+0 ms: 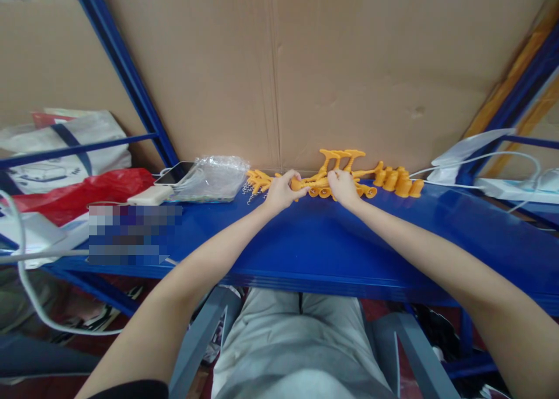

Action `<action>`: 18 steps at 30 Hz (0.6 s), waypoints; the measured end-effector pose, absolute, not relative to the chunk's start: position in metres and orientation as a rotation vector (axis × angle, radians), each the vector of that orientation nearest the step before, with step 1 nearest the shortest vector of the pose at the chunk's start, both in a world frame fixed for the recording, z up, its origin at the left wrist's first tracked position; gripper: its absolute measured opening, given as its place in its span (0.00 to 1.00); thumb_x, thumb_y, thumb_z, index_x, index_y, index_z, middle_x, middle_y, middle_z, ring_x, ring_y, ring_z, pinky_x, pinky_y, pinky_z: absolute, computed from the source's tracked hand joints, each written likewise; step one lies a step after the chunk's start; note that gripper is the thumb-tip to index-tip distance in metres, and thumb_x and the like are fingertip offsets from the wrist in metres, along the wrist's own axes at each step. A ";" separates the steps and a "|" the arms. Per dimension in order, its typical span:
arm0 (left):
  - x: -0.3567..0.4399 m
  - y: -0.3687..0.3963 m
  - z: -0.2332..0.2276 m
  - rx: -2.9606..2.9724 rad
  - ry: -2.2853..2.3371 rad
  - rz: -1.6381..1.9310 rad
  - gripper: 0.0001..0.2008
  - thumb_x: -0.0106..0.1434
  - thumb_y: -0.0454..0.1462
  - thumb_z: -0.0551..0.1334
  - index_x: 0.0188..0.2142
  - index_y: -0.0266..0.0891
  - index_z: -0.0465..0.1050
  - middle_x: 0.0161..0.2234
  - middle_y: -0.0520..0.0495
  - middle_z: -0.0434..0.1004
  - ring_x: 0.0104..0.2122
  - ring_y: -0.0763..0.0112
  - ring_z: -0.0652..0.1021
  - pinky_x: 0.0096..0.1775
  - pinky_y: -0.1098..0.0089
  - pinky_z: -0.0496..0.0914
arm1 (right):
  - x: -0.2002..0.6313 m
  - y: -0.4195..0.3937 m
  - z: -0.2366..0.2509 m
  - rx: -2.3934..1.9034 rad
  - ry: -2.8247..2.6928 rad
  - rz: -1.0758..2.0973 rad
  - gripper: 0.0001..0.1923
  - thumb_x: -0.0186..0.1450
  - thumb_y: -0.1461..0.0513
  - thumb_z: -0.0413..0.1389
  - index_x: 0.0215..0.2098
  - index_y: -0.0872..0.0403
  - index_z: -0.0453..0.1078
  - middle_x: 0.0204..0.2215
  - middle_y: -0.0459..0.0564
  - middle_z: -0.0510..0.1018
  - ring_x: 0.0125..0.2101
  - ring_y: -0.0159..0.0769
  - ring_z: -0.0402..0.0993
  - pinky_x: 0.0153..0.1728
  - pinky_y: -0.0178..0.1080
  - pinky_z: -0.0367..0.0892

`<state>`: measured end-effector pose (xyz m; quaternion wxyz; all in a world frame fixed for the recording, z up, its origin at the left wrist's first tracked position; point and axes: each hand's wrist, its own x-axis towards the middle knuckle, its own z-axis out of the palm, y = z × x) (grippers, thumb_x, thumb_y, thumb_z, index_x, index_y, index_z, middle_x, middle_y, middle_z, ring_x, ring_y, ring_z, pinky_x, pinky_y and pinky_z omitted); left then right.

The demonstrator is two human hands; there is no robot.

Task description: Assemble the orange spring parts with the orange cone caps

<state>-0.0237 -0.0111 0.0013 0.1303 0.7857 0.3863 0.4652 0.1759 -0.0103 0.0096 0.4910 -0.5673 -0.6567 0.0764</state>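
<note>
So both hands sit at the back of the blue bench (305, 242), against the cardboard wall (349, 67). Left hand (282, 190) is curled shut around an orange plastic piece (301, 184), and right hand (343, 187) is closed on the orange parts pile (336, 172). Fingers hide the exact grip, and the small parts blur together.

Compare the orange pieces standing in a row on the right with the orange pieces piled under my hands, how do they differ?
The row of orange pieces stands upright, side by side, untouched; the orange pile lies tumbled, with both the left hand and right hand on it. The row pieces look short and stubby; the pile includes long-stemmed, T-topped parts sticking up. Both share the same orange colour and sit on the blue shelf against the cardboard.
</note>
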 end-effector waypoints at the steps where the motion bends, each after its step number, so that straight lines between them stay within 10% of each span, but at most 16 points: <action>1: -0.024 -0.013 0.003 2.302 1.145 1.352 0.13 0.57 0.38 0.72 0.34 0.41 0.68 0.20 0.60 0.69 0.22 0.75 0.72 0.28 0.75 0.61 | 0.175 -0.010 0.009 -1.404 -1.570 0.284 0.18 0.70 0.59 0.48 0.21 0.47 0.59 0.17 0.47 0.66 0.23 0.39 0.68 0.28 0.39 0.65; 6: -0.022 -0.014 0.007 2.308 1.180 1.352 0.13 0.55 0.38 0.73 0.33 0.40 0.69 0.20 0.60 0.68 0.23 0.75 0.70 0.29 0.74 0.60 | 0.183 -0.009 0.012 -1.488 -1.622 0.630 0.22 0.73 0.48 0.46 0.24 0.48 0.60 0.14 0.45 0.64 0.16 0.34 0.61 0.20 0.38 0.60; 13: -0.025 -0.005 0.006 2.146 1.148 1.272 0.15 0.54 0.38 0.74 0.30 0.40 0.67 0.18 0.61 0.63 0.19 0.78 0.65 0.25 0.75 0.55 | 0.211 -0.005 0.039 -0.982 -2.447 -0.573 0.25 0.69 0.42 0.55 0.40 0.56 0.75 0.38 0.60 0.82 0.41 0.47 0.75 0.43 0.44 0.62; 18: -0.026 -0.008 0.010 2.119 1.163 1.270 0.14 0.56 0.37 0.73 0.31 0.40 0.67 0.18 0.60 0.67 0.18 0.78 0.67 0.25 0.75 0.57 | 0.197 -0.011 0.051 -0.980 -2.739 -0.997 0.14 0.72 0.59 0.54 0.41 0.61 0.76 0.32 0.60 0.82 0.35 0.44 0.76 0.41 0.42 0.57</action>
